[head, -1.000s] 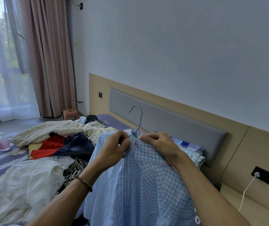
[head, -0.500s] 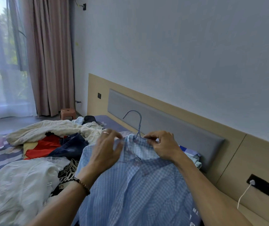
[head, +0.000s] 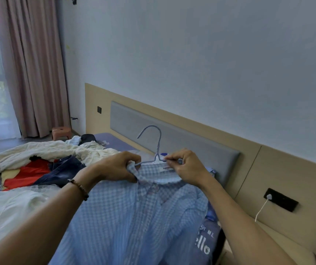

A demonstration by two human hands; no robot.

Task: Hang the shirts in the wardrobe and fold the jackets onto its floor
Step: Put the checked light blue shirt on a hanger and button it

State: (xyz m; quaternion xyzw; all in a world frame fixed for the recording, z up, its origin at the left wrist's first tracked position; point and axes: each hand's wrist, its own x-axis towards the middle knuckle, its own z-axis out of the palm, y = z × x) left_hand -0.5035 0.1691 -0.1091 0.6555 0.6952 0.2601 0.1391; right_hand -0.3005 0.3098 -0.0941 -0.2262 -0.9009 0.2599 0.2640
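A light blue checked shirt (head: 134, 217) lies spread on the bed in front of me, collar toward the headboard. A pale blue hanger (head: 158, 144) sits in its neck opening, hook standing up above the collar. My left hand (head: 115, 167) grips the left side of the collar. My right hand (head: 186, 167) pinches the hanger's right arm and the collar edge by the white neck label. The wardrobe is out of view.
A heap of clothes covers the bed at left: a cream garment (head: 29, 152), a red one (head: 25, 173), dark denim (head: 61, 171), white fabric (head: 6, 211). The grey padded headboard (head: 191, 148) runs behind. A wall socket (head: 280, 199) with white cable is at right. Curtains (head: 32, 64) hang at left.
My hands have spread the collar apart, so the white neck label and the hanger's left arm now show. The left hand went from loose fingers to gripping the collar.
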